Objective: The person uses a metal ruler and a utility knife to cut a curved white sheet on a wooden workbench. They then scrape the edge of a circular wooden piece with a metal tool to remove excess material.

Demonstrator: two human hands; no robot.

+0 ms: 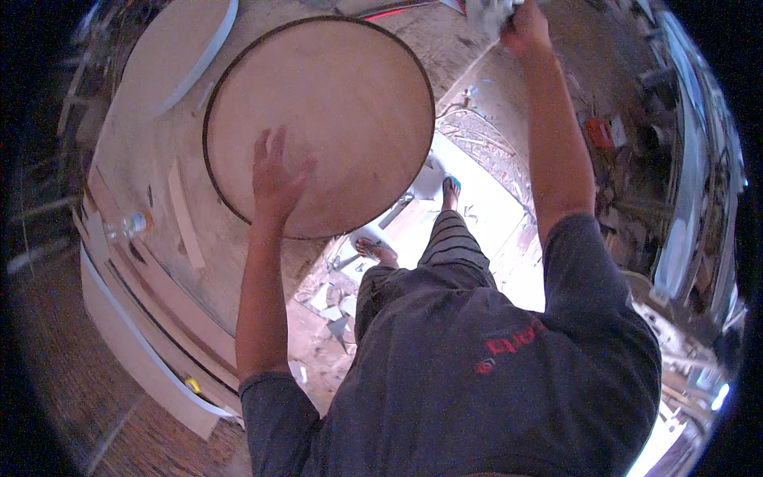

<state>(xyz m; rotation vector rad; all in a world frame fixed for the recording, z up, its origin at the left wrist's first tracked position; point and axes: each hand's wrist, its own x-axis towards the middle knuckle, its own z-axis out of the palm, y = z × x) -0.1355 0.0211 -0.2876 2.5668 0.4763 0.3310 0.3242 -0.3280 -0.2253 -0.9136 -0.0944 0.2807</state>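
Note:
A round pale wooden board (pixel 350 103) with a dark edge lies on the work surface (pixel 143 191). My left hand (pixel 278 171) is over its lower left part with the fingers spread; whether it presses on the board is hard to tell. My right hand (pixel 524 32) is raised at the top right, closed on a grey, blurred object (pixel 489 14) that is partly cut off by the frame and may be a tool.
A curved board with a white edge (pixel 163 44) lies at upper left, long strips (pixel 159 302) and a clear bottle (pixel 137 223) at left. Between my feet (pixel 451 187) and around them are pale sheets and scraps (pixel 338 318). Cluttered materials (pixel 668 199) line the right side.

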